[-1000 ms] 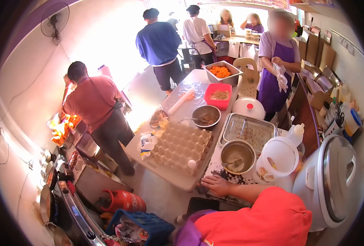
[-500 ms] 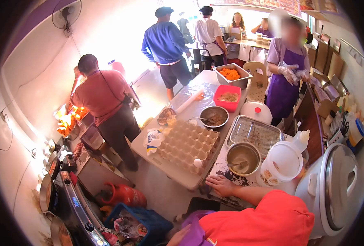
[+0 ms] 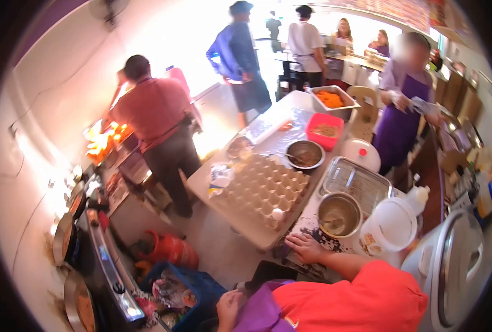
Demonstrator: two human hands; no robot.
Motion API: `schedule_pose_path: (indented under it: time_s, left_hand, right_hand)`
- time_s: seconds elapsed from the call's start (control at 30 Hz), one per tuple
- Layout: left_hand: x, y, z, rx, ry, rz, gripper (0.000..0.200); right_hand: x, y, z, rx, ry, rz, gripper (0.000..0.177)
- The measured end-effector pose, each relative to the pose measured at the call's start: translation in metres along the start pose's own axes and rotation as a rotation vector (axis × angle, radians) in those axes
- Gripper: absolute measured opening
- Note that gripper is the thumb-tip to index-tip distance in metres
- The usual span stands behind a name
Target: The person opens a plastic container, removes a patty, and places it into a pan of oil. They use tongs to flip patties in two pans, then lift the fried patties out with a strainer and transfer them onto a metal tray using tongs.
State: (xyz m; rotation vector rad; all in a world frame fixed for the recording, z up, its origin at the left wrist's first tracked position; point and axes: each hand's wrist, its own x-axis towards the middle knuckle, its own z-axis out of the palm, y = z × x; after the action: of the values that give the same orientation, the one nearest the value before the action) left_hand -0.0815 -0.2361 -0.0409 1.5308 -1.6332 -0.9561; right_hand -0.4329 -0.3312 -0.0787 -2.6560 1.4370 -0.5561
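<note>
- Right hand [image 3: 306, 247]: its fingers are a bit wide and lie down on the worn table [image 3: 304, 221]; it is on the near side of the egg tray [image 3: 265, 188], to the right.
- Left hand [image 3: 229, 306]: its fingers are bent, by the purple apron [image 3: 257, 310]; I cannot tell if they hold a thing; it is nearer than the egg tray, beside the blue crate [image 3: 204, 293].
- The egg tray sits on the white table [image 3: 257, 237]; one egg [image 3: 277, 214] is in its near right part.
- Right of the egg tray, on the worn table, are the pot [image 3: 340, 214] with a spoon [image 3: 330, 222] in it, the wire rack [image 3: 356, 180] and the tub [image 3: 394, 224].
- Past the egg tray are the bowl [image 3: 305, 154], the red box [image 3: 324, 131] and the pan [image 3: 334, 102] of orange food.
- Left of the egg tray, one person [image 3: 157, 116] stands by a fire [image 3: 106, 138]; far right of it, one person [image 3: 404, 105] has see-through gloves.
</note>
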Motion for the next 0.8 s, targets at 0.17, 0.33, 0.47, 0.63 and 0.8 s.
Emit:
schedule_pose_path:
  time_s: [0.17,0.33,0.47,0.63,0.8]
  left_hand:
    - [-0.012,-0.053,0.001,-0.175,0.037,-0.289,0.037]
    - [-0.031,-0.062,0.005,0.010,-0.121,-0.204,0.049]
    - [-0.042,-0.073,0.011,-0.101,-0.203,-0.255,0.053]
    - [-0.053,-0.085,0.005,-0.049,-0.110,-0.149,0.050]
    - [-0.052,-0.064,-0.059,0.266,-0.096,-0.072,0.042]
  right_hand:
    - [0.007,-0.002,0.007,0.006,-0.001,-0.033,0.061]
    - [0.007,-0.001,0.019,-0.011,-0.039,-0.042,0.059]
    - [0.005,-0.002,0.020,-0.031,-0.097,-0.009,0.061]
    - [0.009,-0.008,0.026,-0.121,-0.011,-0.141,0.063]
    - [0.092,-0.100,0.047,0.359,-0.062,-0.292,0.059]
